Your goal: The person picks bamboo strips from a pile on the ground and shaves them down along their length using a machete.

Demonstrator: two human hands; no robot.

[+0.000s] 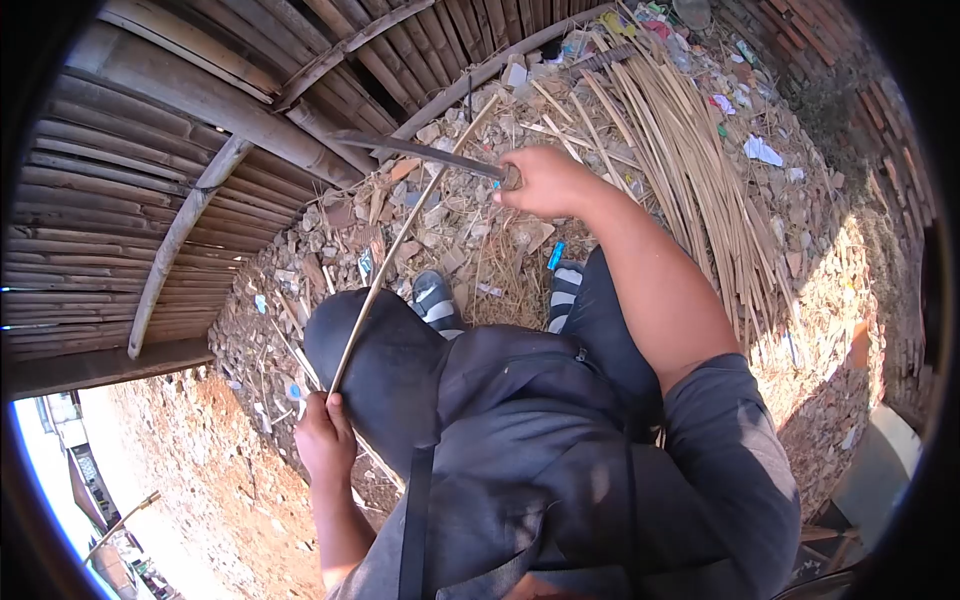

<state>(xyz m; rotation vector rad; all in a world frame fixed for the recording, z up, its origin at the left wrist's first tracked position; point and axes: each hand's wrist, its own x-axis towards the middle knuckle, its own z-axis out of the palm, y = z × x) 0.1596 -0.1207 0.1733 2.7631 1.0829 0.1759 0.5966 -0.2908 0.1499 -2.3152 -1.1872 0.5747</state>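
Note:
My left hand [325, 440] is closed around the lower end of a long, thin bamboo strip [376, 288]. The strip slants up over my knee, away from my body. In my right hand [548, 182] is the handle of a machete [420, 152], its long dark blade pointing left. That blade overlaps the upper part of the strip in this view. Dark trousers cover my bent legs, and my striped sandals [436, 300] rest on the rubble beneath.
A bundle of split bamboo strips [690, 170] lies on the right. A bamboo-slat wall [110, 190] with round poles rises at the left. Stones, straw and litter cover the ground, including a small blue item [556, 256] near my feet. Bricks [895, 130] stand at far right.

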